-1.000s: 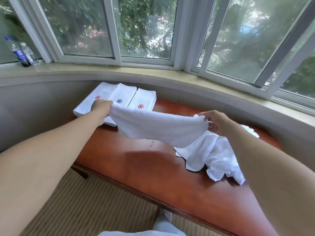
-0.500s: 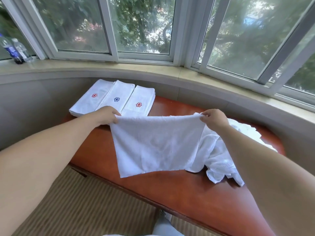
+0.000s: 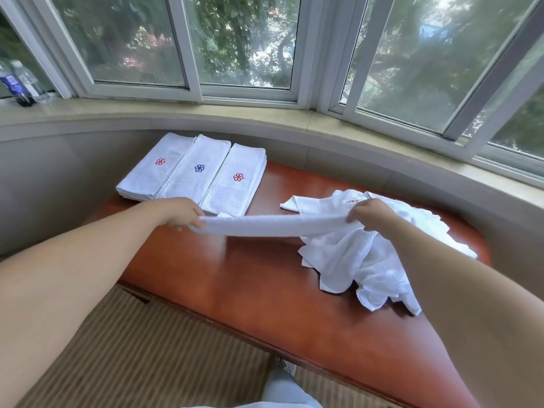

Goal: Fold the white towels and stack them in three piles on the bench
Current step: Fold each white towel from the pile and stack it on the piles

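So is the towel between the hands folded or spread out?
Folded: the held towel is a narrow band stretched between the left hand and right hand.

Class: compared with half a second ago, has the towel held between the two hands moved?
Yes. The towel hung down over the bench's front edge; now it is pulled up into a narrow, taut band between the left hand and right hand.

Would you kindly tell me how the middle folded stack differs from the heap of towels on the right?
The middle stack lies flat in a neat folded rectangle; the heap is crumpled and unfolded. The stack shows a blue flower mark on top; the heap shows only a bit of red stitching. The stack sits against its neighbouring stacks at the bench's far left; the heap sprawls alone on the right. Both are white and lie on the bench.
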`<state>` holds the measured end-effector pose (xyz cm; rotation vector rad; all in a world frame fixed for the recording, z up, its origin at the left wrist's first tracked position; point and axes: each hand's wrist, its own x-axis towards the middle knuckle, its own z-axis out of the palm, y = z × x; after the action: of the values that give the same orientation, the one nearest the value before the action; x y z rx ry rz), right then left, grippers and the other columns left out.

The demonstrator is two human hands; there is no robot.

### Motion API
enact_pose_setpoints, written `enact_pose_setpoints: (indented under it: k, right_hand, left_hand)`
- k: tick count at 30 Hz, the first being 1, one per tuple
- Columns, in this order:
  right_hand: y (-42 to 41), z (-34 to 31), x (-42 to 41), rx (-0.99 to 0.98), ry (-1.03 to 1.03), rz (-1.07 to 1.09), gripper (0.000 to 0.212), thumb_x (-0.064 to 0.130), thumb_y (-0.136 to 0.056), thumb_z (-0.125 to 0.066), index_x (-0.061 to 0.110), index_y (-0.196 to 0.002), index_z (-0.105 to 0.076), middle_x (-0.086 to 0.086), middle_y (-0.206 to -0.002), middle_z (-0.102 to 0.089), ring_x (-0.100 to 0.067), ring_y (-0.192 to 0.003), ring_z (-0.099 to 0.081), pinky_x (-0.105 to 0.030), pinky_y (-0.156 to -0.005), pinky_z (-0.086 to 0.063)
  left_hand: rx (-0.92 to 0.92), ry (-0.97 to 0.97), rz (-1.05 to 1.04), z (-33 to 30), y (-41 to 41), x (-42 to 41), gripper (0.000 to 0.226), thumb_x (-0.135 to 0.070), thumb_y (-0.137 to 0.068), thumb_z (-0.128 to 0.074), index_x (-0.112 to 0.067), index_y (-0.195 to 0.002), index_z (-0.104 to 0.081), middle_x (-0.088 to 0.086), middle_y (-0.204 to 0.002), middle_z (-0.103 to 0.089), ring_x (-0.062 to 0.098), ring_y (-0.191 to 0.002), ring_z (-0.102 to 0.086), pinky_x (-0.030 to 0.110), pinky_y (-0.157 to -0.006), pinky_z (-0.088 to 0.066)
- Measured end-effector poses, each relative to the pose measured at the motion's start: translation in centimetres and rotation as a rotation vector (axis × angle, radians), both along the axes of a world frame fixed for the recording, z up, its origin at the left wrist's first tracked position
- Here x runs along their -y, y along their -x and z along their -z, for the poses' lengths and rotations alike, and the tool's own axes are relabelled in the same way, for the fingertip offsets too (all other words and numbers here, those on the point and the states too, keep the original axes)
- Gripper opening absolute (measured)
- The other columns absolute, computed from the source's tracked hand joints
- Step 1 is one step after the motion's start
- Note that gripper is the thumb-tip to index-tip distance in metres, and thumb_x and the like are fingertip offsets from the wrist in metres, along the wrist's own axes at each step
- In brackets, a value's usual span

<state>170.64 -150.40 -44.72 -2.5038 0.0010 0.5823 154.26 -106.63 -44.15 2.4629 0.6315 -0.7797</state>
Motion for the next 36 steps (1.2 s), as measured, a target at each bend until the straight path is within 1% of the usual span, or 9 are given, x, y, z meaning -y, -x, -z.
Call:
enact_pose_setpoints:
  k: [3, 7, 12, 15, 18, 22, 26, 30, 36]
  right_hand:
    - [0.7, -0.2, 0.4, -0.212, -0.002, -0.01, 0.025, 0.019, -0.067, -0.077, 0.009, -0.087, -0.066, -0.003, -0.083, -0.048, -0.017, -0.068, -0.048, -0.027, -0.064, -0.055]
    - [0.1, -1.1, 0.2, -0.247, -0.058, 0.006, 0.027, 0.018, -0.061, -0.074, 0.016, -0.078, -0.054, 0.004, -0.058, -0.04, -0.014, -0.051, -0.036, -0.026, -0.06, -0.056]
    - [-2.5, -0.4, -2.5, 0.039, -0.16, 0.143, 0.005, 0.013, -0.071, -0.066, 0.011, -0.075, -0.069, -0.002, -0.076, -0.061, -0.019, -0.069, -0.061, -0.036, -0.068, -0.063]
    - [-3.2, 2.3, -5.5, 0.114, -0.174, 0.149, 0.041, 0.018, -0.088, -0.059, 0.022, -0.129, -0.066, 0.0, -0.1, -0.07, -0.023, -0.084, -0.065, -0.035, -0.08, -0.055]
    - [-2.4, 6.6, -7.8, -0.068, -0.204, 0.108, 0.081, 0.025, -0.096, -0.062, 0.03, -0.162, -0.016, 0.0, -0.134, -0.052, -0.023, -0.106, -0.06, -0.031, -0.076, -0.045]
    - [-0.4, 13.5, -7.4, -0.275, -0.135, 0.025, 0.06, 0.02, -0.098, -0.064, 0.019, -0.154, -0.042, -0.014, -0.15, -0.048, -0.027, -0.126, -0.052, -0.033, -0.101, -0.043]
    - [2.3, 19.4, -5.6, -0.441, -0.058, 0.032, 0.046, 0.013, -0.099, -0.061, 0.007, -0.143, -0.055, -0.013, -0.127, -0.058, -0.024, -0.1, -0.053, -0.032, -0.086, -0.046]
    - [4.8, 23.8, -4.2, -0.51, -0.009, 0.12, 0.052, 0.014, -0.1, -0.057, 0.009, -0.15, -0.043, -0.013, -0.122, -0.054, -0.024, -0.101, -0.053, -0.031, -0.085, -0.044]
    - [6.7, 28.5, -3.2, -0.408, -0.107, 0.355, 0.028, 0.013, -0.091, -0.059, 0.014, -0.119, -0.055, 0.005, -0.091, -0.059, -0.01, -0.075, -0.051, -0.025, -0.059, -0.039]
  left_hand:
    - [-0.201, 0.053, -0.026, -0.6, 0.3, 0.1, 0.024, -0.023, -0.093, -0.071, -0.024, -0.118, -0.07, 0.003, -0.092, -0.05, 0.015, -0.061, -0.035, 0.022, -0.048, -0.032]
    - [-0.225, 0.076, -0.116, -1.5, -0.7, -0.4, 0.028, -0.022, -0.092, -0.073, -0.021, -0.119, -0.068, 0.001, -0.092, -0.041, 0.013, -0.065, -0.029, 0.02, -0.045, -0.025]
    - [0.064, 0.075, -0.243, -0.8, -4.1, -1.7, 0.011, -0.025, -0.093, -0.07, -0.02, -0.091, -0.06, 0.003, -0.095, -0.05, 0.016, -0.064, -0.037, 0.023, -0.048, -0.027]
    - [0.391, -0.112, -0.295, 3.0, -5.7, -1.1, 0.033, -0.025, -0.102, -0.052, -0.022, -0.134, -0.056, 0.013, -0.125, -0.059, 0.031, -0.097, -0.06, 0.031, -0.071, -0.045]
    - [0.319, -0.016, -0.404, 8.5, -5.4, 1.3, 0.071, -0.029, -0.102, -0.052, -0.035, -0.16, -0.012, 0.018, -0.144, -0.045, 0.04, -0.115, -0.056, 0.036, -0.084, -0.044]
    - [0.073, 0.067, -0.375, 15.8, -2.5, 3.5, 0.072, -0.031, -0.099, -0.057, -0.027, -0.161, -0.02, 0.013, -0.155, -0.043, 0.036, -0.13, -0.052, 0.038, -0.1, -0.047]
    - [-0.087, 0.118, -0.42, 21.3, 0.9, 4.6, 0.065, -0.027, -0.098, -0.056, -0.018, -0.158, -0.031, 0.01, -0.15, -0.047, 0.03, -0.118, -0.057, 0.038, -0.095, -0.051]
    - [-0.148, 0.062, -0.506, 25.4, 2.9, 5.5, 0.064, -0.026, -0.099, -0.055, -0.018, -0.157, -0.028, 0.011, -0.15, -0.042, 0.027, -0.102, -0.057, 0.034, -0.078, -0.049]
    - [-0.149, 0.05, -0.671, 29.4, 4.4, 5.8, 0.059, -0.022, -0.1, -0.054, -0.009, -0.154, -0.035, 0.012, -0.144, -0.048, 0.031, -0.114, -0.057, 0.034, -0.079, -0.042]
